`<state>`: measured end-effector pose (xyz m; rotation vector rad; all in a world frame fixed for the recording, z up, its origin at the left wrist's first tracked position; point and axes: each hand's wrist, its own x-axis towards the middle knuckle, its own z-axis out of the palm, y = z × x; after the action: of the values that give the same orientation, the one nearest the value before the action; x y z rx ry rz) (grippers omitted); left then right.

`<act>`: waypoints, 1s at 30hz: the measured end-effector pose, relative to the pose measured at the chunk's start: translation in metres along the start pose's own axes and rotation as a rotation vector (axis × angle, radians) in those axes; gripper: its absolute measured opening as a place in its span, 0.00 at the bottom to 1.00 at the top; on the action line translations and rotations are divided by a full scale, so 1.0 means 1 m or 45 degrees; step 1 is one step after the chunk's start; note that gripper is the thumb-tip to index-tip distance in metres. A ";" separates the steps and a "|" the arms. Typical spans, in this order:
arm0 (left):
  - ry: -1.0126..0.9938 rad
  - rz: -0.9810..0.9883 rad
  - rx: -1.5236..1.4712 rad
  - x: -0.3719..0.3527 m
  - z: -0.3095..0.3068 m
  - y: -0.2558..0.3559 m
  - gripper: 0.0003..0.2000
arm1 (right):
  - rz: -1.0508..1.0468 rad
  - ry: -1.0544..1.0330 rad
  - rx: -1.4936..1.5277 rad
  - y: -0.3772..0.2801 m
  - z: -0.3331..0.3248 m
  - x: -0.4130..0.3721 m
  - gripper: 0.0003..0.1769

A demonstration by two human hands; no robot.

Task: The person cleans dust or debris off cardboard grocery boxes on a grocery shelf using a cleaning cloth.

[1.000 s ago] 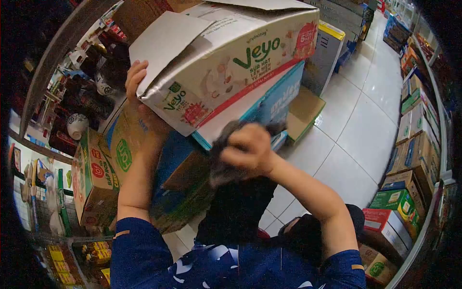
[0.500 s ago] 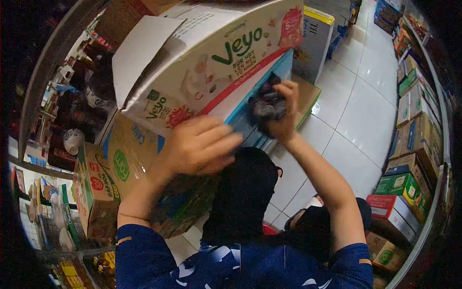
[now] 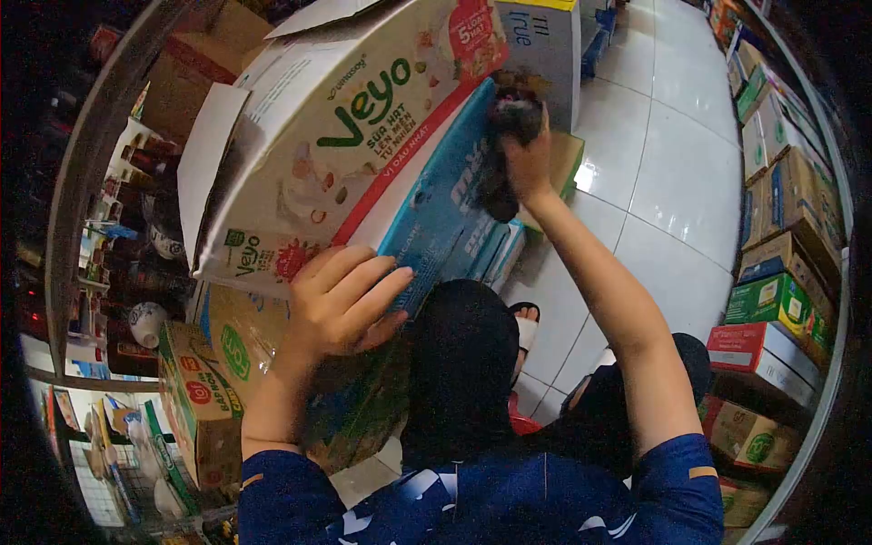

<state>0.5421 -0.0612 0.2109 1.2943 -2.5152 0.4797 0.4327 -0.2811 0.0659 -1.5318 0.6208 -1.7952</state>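
Observation:
A large white Veyo carton (image 3: pixel 300 173) lies tilted in front of me, its flap raised at the left. Below its printed side is a flat blue package (image 3: pixel 436 204) with white lettering. My left hand (image 3: pixel 350 300) rests on the carton's lower edge by the blue package, fingers spread and holding nothing. In my right hand (image 3: pixel 530 159) is a dark, bunched cloth (image 3: pixel 502 186), held against the right end of the blue package. The cloth is partly blurred.
Brown cartons (image 3: pixel 202 404) stand at the lower left beside shelves of goods. Stacked boxes (image 3: pixel 767 309) line the right side along a white tiled floor (image 3: pixel 677 186). Another carton (image 3: pixel 549 68) stands behind the Veyo one.
The view has shifted, and the Veyo carton appears farther left, with more of the blue package showing. My right hand has moved up with the dark cloth; my left hand has settled at the carton's edge.

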 end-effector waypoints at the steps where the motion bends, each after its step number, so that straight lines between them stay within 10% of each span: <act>1: 0.002 -0.001 -0.010 0.000 0.000 -0.001 0.20 | -0.067 0.061 -0.151 0.001 0.002 0.000 0.22; 3: 0.024 0.008 -0.037 -0.001 0.001 -0.002 0.19 | 0.138 0.120 0.050 -0.008 0.010 -0.012 0.23; 7: 0.102 0.010 -0.084 -0.005 0.005 -0.002 0.14 | -0.623 -0.208 -0.014 -0.057 0.014 -0.040 0.25; 10: 0.176 0.070 -0.053 -0.012 0.005 -0.002 0.16 | -0.484 -0.549 0.150 -0.088 0.014 -0.056 0.23; 12: 0.191 0.109 -0.132 -0.015 0.010 -0.006 0.17 | -0.928 -0.751 -0.018 -0.083 0.014 -0.041 0.21; 18: 0.266 0.130 -0.234 -0.026 0.015 -0.009 0.22 | -0.499 -0.056 -0.183 -0.044 0.018 0.041 0.21; 20: 0.640 0.237 -0.026 -0.033 0.023 -0.013 0.28 | -0.411 0.016 -0.163 -0.054 0.021 0.046 0.20; 23: 0.837 0.297 0.176 -0.040 0.028 -0.019 0.31 | -0.625 -0.151 -0.154 -0.096 0.036 0.016 0.21; 26: 0.775 0.207 0.306 -0.052 0.025 -0.018 0.31 | -0.896 -0.872 -0.246 -0.144 0.050 -0.027 0.12; 30: 0.684 -0.019 0.459 -0.060 0.022 -0.013 0.32 | -0.812 -0.764 -0.051 -0.162 0.055 -0.044 0.14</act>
<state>0.5846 -0.0329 0.1698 1.1002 -2.0248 1.1468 0.4580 -0.1391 0.1669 -2.3337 -0.1485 -1.5918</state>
